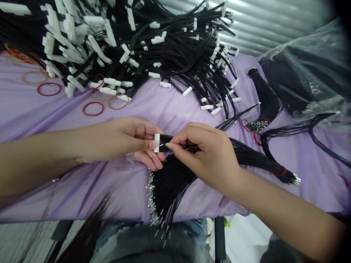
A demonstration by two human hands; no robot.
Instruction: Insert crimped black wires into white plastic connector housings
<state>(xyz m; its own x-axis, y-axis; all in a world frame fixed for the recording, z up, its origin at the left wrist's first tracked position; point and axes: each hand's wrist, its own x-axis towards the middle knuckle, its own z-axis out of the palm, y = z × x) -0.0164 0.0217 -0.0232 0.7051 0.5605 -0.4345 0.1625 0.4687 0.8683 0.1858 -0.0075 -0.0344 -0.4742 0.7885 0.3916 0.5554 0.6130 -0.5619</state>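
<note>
The connector (157, 143) sits between the hands, above the desk (117, 186). The left hand (138, 140) clamps it between thumb and fingers; the right hand (205, 146), just beside, pinches a wire (163, 144). Its long axis runs near to far, and its wired side faces the right hand.

Text: none we can read | white connector housing (157, 143): no marking legible to us | clear plastic bag (307, 62): no label we can make out | brands, numbers, signs: we find none readable anywhere in view
</note>
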